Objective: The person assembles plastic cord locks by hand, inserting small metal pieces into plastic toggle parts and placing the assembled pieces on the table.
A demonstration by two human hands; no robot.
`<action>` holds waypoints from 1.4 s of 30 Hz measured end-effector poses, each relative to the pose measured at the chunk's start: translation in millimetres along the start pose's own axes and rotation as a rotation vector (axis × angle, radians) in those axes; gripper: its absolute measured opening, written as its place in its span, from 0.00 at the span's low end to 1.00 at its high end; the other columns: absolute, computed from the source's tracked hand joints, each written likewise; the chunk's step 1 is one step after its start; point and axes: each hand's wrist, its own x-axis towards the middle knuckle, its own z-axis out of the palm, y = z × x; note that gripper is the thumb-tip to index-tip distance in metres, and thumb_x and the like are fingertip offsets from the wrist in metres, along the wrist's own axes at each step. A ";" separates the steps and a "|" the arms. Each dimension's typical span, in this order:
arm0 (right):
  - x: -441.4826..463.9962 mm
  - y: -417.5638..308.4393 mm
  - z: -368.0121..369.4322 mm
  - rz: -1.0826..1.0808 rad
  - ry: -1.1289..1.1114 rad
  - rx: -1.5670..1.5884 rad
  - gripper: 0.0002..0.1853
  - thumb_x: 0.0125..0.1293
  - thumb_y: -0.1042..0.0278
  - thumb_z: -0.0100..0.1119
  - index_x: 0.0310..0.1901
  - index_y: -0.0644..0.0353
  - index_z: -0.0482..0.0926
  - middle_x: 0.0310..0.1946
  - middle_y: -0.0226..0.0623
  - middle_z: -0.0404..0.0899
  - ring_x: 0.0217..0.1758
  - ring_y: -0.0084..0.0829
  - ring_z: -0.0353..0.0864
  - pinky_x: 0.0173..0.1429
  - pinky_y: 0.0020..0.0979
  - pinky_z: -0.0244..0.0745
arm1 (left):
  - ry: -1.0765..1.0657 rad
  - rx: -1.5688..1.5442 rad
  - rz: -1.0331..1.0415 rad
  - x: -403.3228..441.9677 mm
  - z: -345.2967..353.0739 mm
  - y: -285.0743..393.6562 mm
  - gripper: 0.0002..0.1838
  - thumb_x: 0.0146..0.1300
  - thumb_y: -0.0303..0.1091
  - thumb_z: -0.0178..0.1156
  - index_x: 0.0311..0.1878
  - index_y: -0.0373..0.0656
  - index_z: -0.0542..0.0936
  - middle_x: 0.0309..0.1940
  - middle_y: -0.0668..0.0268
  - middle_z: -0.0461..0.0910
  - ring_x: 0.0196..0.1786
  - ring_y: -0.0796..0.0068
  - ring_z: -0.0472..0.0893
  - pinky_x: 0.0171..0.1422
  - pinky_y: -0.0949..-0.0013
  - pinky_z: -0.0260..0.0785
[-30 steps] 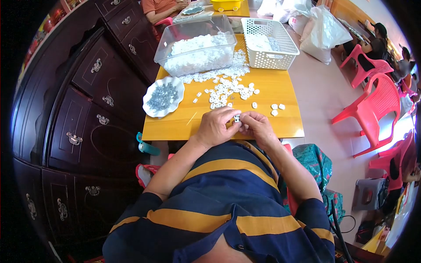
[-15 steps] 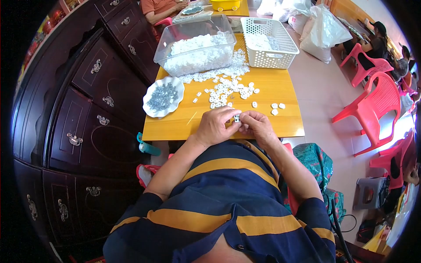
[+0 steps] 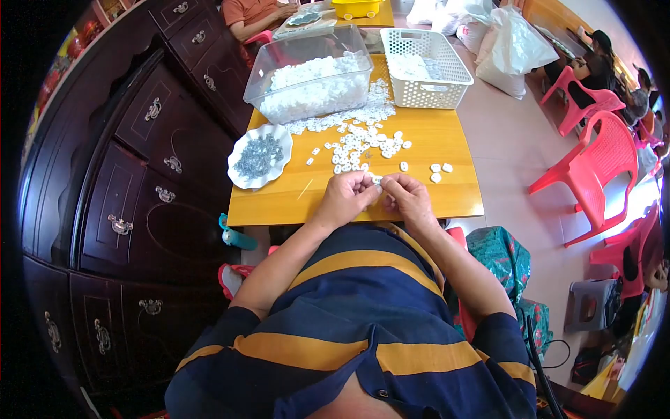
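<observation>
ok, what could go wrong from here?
The small white piece between the left hand's and right hand's fingertips could slip and get lost among the loose white pieces ahead.

The scalloped dish sits at the table's left edge; a knock might spill its small grey bits.

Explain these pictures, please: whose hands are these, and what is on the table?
There is no robot: a person works with a bare left hand and bare right hand, filmed by one camera worn on the head, facing forward and down. Both hands pinch a small white piece, partly hidden. On the yellow-brown wooden table lie loose flat white pieces, a scalloped white plate of small grey pieces, a clear plastic tub of white pieces, and a cream perforated basket.
</observation>
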 end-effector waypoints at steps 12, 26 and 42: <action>-2.0 -5.1 1.9 -0.013 0.028 -0.034 0.10 0.71 0.62 0.62 0.40 0.59 0.83 0.24 0.24 0.77 0.27 0.15 0.72 0.34 0.20 0.67 | 0.001 0.023 -0.014 -0.8 -1.5 -0.4 0.08 0.69 0.30 0.64 0.34 0.39 0.79 0.24 0.74 0.78 0.24 0.89 0.73 0.27 0.80 0.65; -1.5 -5.8 -0.5 -0.003 -0.001 -0.058 0.10 0.71 0.63 0.62 0.41 0.61 0.83 0.26 0.24 0.77 0.27 0.16 0.73 0.34 0.20 0.68 | -0.028 0.110 0.016 -0.4 -5.7 -0.1 0.10 0.68 0.31 0.64 0.31 0.40 0.78 0.21 0.75 0.78 0.22 0.90 0.72 0.25 0.81 0.63; -0.2 -7.4 -4.1 0.000 -0.033 -0.100 0.10 0.72 0.63 0.61 0.41 0.62 0.82 0.26 0.26 0.78 0.27 0.16 0.73 0.33 0.20 0.68 | 0.040 0.131 0.054 -1.1 -2.2 3.7 0.08 0.67 0.30 0.67 0.33 0.38 0.79 0.23 0.75 0.78 0.25 0.91 0.72 0.28 0.82 0.64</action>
